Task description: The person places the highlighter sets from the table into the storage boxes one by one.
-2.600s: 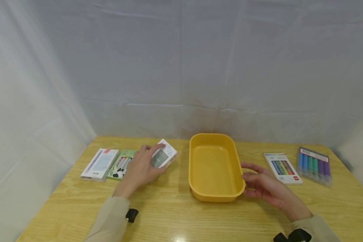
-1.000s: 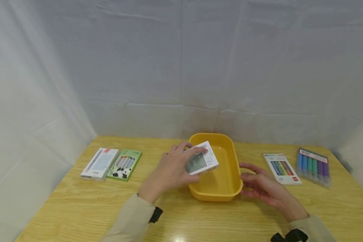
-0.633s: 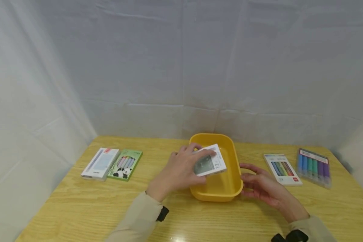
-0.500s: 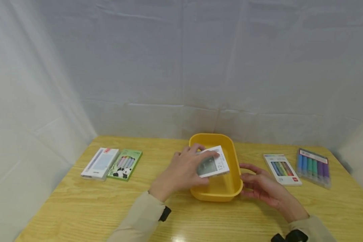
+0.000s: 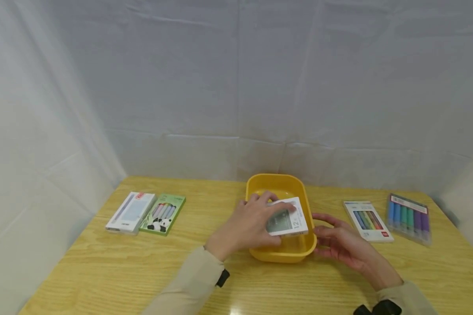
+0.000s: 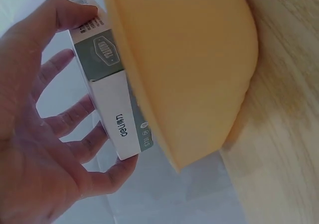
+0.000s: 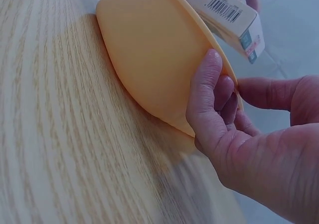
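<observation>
Yellow plastic is forming the bin [image 5: 280,257] in the head view, which is standing on the wooden table [image 5: 142,271]. The left hand [image 5: 246,223] is gripping a white-and-green box [image 5: 280,223] over the bin's opening; the box is lying just beyond the palm, on the hand's right side, its printed face turning upward. The right hand [image 5: 344,245] is resting at the bin's right wall. Well to the left, a white pack [image 5: 133,211] is lying beside a green panda box [image 5: 164,213]; to the right, a white pencil box [image 5: 368,221] is lying near a clear pouch of markers [image 5: 409,218]. A pale sheet [image 5: 220,87] is hanging behind.

In the left wrist view, the thumb is pressing one side of the box and the curled fingers are bracing the opposite side, so the hand is clamping it between them, with the palm staying clear. The bin's rim is covering part of the box, so whether the two are touching is hard to tell.

In the right wrist view, the right thumb and fingers are pinching the bin's rim from either side, while the box's barcode end is showing past the rim, between the left hand's fingertips.
</observation>
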`<state>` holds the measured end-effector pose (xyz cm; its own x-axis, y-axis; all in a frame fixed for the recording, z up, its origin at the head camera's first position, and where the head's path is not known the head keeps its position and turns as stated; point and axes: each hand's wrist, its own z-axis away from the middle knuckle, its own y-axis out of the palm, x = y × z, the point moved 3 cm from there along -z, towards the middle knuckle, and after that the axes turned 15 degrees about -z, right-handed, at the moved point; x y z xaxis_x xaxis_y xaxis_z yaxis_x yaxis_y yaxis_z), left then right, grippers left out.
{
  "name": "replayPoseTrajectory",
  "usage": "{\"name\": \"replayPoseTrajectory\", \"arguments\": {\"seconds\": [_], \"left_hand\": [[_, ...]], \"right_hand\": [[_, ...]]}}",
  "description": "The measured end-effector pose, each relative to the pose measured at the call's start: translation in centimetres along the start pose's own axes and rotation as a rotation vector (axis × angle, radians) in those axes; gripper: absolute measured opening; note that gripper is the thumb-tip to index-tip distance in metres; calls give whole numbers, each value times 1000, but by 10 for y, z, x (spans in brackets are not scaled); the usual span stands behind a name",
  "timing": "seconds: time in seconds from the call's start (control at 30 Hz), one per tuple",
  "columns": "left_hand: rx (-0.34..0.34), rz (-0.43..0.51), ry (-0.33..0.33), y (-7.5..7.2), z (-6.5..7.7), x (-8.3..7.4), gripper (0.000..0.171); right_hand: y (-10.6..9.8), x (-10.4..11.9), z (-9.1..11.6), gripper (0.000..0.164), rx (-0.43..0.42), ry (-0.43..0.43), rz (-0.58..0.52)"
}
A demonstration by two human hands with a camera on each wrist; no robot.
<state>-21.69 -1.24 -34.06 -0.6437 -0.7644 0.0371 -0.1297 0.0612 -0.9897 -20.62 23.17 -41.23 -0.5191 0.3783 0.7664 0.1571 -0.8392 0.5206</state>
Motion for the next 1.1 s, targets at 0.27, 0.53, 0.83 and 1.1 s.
{"name": "replayPoseTrajectory", "arguments": {"seconds": [0.27,0.53,0.83,1.1], "left_hand": [[42,14,1,15,-5,-1,72],[105,46,13,24,-9,-2,69],[135,33,33,33,-18,-2,68],[200,20,34,39,-24,-1,64]], "right_hand": [[0,0,1,63,16,-3,-10],[2,0,2,61,26,-4,-21],[2,-1,3,61,31,-1,-31],[2,0,3,64,41,-3,-35]]}}
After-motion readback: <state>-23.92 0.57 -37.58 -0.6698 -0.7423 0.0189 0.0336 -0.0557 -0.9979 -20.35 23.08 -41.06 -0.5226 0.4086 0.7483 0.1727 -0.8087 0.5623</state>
